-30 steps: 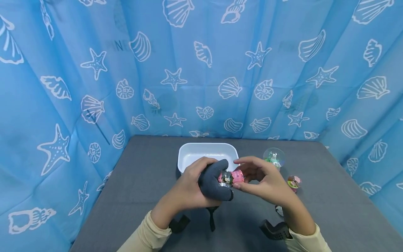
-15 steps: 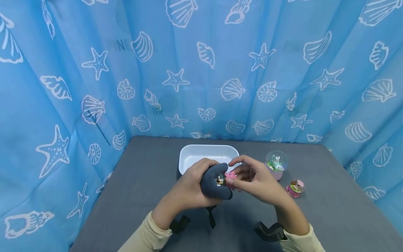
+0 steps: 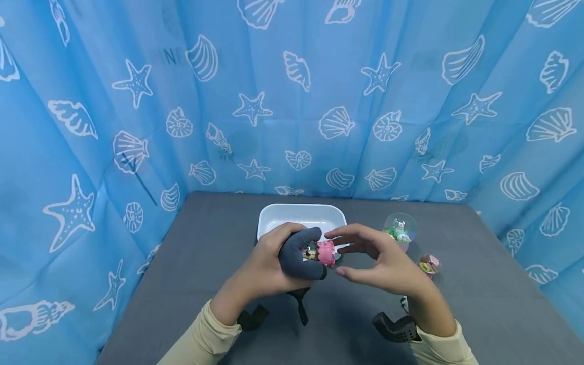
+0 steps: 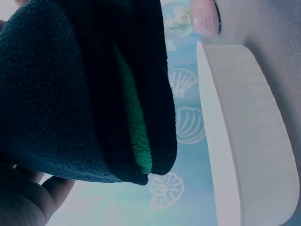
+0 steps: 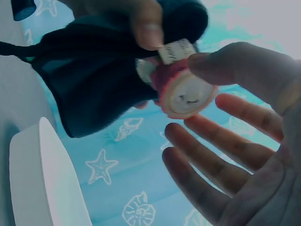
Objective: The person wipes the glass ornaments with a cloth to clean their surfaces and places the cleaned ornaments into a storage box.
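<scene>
My left hand (image 3: 269, 266) holds a dark grey-blue cloth (image 3: 292, 261) folded around a small snow globe (image 3: 326, 252). The globe lies sideways, its clear dome inside the cloth and its scalloped pink base pointing right. In the right wrist view the base's pale underside (image 5: 188, 99) shows beside a small white tag (image 5: 176, 51). My right hand (image 3: 385, 261) is just right of the base, thumb and fingers spread around it without a grip. The left wrist view shows a green inner side (image 4: 136, 122) between the cloth's dark edges. A dark strap (image 3: 301, 306) hangs below the cloth.
A white rectangular tray (image 3: 301, 209) sits on the grey table behind my hands. A larger snow globe (image 3: 401, 229) stands at the right back, and a small pink-based globe (image 3: 429, 264) in front of it. My right forearm partly hides another small object (image 3: 404, 303).
My right fingers were at the globe's pink base, pinching it half a second ago; now they have spread off it. The base has turned a little. My left hand keeps hold of cloth and globe.
</scene>
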`<state>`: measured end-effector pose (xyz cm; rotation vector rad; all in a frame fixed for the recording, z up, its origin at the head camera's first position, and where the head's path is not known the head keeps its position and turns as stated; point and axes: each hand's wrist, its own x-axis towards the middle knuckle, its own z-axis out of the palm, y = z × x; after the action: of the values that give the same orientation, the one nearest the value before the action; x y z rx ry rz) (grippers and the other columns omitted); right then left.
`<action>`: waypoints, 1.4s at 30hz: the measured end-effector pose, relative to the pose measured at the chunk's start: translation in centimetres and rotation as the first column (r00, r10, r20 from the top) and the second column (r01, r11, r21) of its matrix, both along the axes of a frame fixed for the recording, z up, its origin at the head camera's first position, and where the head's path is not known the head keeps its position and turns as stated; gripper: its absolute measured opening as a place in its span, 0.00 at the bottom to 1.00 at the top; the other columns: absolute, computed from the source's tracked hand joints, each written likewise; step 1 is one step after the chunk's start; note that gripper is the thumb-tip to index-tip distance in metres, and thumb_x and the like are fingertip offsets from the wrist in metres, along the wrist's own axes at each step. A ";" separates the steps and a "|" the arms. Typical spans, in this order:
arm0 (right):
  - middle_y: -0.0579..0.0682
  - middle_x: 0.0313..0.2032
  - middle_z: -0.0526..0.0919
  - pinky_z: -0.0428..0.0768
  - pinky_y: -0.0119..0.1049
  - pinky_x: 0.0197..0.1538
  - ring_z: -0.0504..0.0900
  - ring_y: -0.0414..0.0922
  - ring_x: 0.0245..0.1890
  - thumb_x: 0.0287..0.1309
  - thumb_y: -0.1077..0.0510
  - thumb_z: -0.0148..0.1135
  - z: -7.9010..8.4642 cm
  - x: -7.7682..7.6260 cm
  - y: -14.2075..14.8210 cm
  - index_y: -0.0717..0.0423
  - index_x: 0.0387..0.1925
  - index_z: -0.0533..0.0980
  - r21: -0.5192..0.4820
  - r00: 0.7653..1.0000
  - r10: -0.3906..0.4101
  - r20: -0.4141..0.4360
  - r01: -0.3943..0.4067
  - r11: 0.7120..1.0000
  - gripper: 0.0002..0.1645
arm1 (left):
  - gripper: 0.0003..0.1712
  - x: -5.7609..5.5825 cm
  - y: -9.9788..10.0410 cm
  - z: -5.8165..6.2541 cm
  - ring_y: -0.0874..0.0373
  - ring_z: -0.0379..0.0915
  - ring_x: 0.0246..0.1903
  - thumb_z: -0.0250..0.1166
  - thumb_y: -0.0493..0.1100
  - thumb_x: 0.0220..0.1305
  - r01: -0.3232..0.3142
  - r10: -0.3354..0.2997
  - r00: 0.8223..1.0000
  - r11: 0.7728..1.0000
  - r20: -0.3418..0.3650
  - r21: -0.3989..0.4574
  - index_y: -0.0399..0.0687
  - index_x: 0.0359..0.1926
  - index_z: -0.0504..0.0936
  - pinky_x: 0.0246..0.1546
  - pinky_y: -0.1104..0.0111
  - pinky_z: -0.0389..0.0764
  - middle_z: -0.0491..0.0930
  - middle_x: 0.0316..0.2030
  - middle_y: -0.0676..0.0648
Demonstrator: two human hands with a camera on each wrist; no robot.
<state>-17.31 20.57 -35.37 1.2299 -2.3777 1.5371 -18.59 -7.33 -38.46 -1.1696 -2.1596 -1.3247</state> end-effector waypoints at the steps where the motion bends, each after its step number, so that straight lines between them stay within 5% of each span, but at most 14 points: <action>1: 0.55 0.61 0.83 0.88 0.45 0.58 0.86 0.46 0.59 0.53 0.71 0.79 -0.1 0.0 -0.1 0.57 0.66 0.76 -0.005 1.000 0.007 -0.019 -0.008 1.000 0.38 | 0.47 0.0 0.0 0.1 0.57 0.82 0.53 0.89 0.43 0.40 0.004 -0.004 1.000 1.000 -0.005 0.004 0.49 0.63 0.77 0.58 0.61 0.84 0.84 0.54 0.50; 15: 0.51 0.50 0.88 0.91 0.41 0.44 0.88 0.42 0.44 0.44 0.73 0.81 -0.7 -0.1 -1.0 0.54 0.57 0.82 -0.051 0.988 -0.030 -0.154 0.022 0.998 0.36 | 0.46 0.4 0.2 0.4 0.57 0.82 0.54 0.88 0.42 0.42 0.025 -0.025 0.999 1.000 0.028 -0.003 0.49 0.63 0.76 0.59 0.59 0.84 0.83 0.55 0.50; 27: 0.43 0.40 0.90 0.88 0.38 0.40 0.88 0.43 0.35 0.52 0.65 0.78 -1.0 -0.3 -0.6 0.52 0.56 0.85 0.015 0.986 -0.110 -0.124 0.112 0.994 0.27 | 0.44 0.6 0.6 0.3 0.58 0.82 0.55 0.86 0.41 0.45 0.053 -0.053 0.998 0.999 0.039 -0.004 0.49 0.63 0.76 0.60 0.60 0.84 0.83 0.55 0.51; 42: 0.44 0.43 0.90 0.87 0.37 0.45 0.87 0.39 0.39 0.65 0.63 0.69 -0.6 -0.2 -0.7 0.54 0.58 0.84 0.112 0.991 -0.130 -0.016 0.131 0.985 0.20 | 0.41 0.6 0.4 0.4 0.59 0.81 0.53 0.86 0.42 0.47 0.040 -0.040 0.999 0.999 -0.010 -0.030 0.48 0.62 0.76 0.59 0.62 0.84 0.83 0.53 0.51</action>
<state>-17.48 19.88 -35.98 1.0729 -2.5148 1.3743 -18.00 -6.97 -38.05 -1.2349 -2.1665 -1.3037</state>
